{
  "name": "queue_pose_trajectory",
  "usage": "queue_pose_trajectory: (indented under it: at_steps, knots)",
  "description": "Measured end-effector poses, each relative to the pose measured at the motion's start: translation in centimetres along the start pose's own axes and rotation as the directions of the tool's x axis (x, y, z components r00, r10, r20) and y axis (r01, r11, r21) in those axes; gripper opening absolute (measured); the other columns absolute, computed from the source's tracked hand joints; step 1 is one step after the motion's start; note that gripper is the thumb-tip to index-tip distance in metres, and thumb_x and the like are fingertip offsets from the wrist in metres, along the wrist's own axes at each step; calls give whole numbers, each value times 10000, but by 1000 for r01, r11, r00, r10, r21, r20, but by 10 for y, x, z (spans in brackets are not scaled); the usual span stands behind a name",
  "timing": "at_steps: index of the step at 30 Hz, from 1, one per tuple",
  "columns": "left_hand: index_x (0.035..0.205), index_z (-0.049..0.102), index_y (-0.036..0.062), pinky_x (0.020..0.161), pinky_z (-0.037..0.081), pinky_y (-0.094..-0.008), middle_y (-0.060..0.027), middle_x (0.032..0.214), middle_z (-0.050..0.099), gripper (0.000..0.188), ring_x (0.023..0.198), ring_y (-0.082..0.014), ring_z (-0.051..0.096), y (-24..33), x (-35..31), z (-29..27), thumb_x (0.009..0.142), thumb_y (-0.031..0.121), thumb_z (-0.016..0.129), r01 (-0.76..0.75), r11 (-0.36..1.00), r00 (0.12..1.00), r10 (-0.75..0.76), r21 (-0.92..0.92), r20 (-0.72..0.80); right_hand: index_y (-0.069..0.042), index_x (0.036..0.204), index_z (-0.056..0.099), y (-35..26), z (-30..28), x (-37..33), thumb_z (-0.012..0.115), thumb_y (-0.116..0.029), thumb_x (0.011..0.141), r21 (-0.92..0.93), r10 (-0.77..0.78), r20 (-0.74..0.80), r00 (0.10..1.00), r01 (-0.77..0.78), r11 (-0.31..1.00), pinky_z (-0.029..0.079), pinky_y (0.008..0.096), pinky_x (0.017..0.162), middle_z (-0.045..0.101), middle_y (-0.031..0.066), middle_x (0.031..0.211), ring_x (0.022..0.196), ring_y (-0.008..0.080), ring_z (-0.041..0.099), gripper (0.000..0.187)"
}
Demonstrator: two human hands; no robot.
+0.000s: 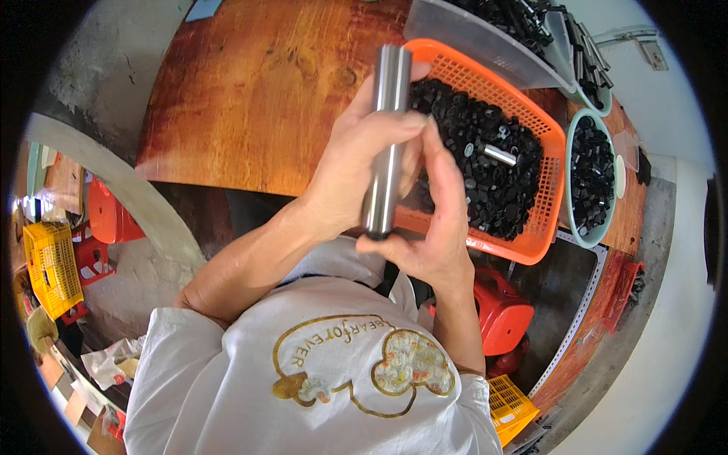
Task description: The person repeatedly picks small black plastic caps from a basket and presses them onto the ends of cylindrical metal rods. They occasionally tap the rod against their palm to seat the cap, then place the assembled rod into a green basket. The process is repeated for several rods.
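Observation:
A shiny metal tube (387, 171) stands nearly upright in the picture, in front of my chest. My left hand (341, 163) wraps round it, with the thumb across its middle. A small black plug (377, 234) shows at the tube's lower end. My right hand (442, 220) is bent round the tube's right side, its thumb pressed against the plugged end and its fingertips up near my left thumb. Beyond my hands, an orange plastic basket (552, 199) holds many small black plastic pieces (497, 197); a short metal tube (500, 155) lies on them.
The basket rests on a brown wooden table (235, 98). A clear plastic bin (485, 38) and a pale green basin (569, 155) of black parts stand beyond it. Red stools (502, 315) and yellow crates (53, 265) are lower down.

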State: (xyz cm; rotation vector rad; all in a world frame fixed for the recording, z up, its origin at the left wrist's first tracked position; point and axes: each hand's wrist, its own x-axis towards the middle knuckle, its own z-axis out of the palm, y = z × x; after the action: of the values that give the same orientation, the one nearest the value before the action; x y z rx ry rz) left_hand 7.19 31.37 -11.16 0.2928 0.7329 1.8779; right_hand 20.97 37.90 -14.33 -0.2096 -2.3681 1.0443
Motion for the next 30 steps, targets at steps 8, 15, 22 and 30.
queue_pose_trajectory:
  at_steps: [8, 15, 22, 30]
  knots:
    - [1119, 470, 12, 345, 325, -272, -82, 584, 490, 503, 353, -154, 430, -3, -5, -17, 884, 453, 534, 472, 816, 784, -215, -333, 583, 26, 1434, 333, -6, -34, 40, 500, -569, 938, 573, 303, -168, 938, -158, 804, 412, 412, 1007, 485, 263, 1372, 1191, 315, 549, 793]
    - [924, 498, -1, 295, 332, -258, -86, 542, 477, 646, 312, -156, 399, -18, -16, -15, 909, 639, 409, 575, 761, 763, -367, -300, 532, 3, 1349, 438, 9, -32, 68, 628, -110, 936, 798, 217, 14, 976, -142, 586, 529, 285, 796, 691, 145, 961, 869, 173, 670, 468]
    - [997, 506, 2, 333, 387, -266, -82, 516, 463, 695, 335, -174, 411, -12, -29, -18, 994, 609, 167, 418, 907, 886, -418, 46, 199, 34, 1315, 444, 14, -33, 68, 693, -72, 888, 770, 323, -45, 945, -174, 614, 531, 262, 725, 653, 87, 855, 815, 154, 662, 505]
    - [1162, 519, 17, 354, 403, -258, -76, 565, 497, 625, 371, -147, 443, -17, -29, -18, 1025, 543, 212, 326, 945, 933, -327, 28, 149, 7, 1336, 470, 9, -31, 62, 662, -132, 914, 698, 380, 22, 925, -287, 656, 532, 271, 744, 681, 144, 1018, 833, 145, 652, 484]
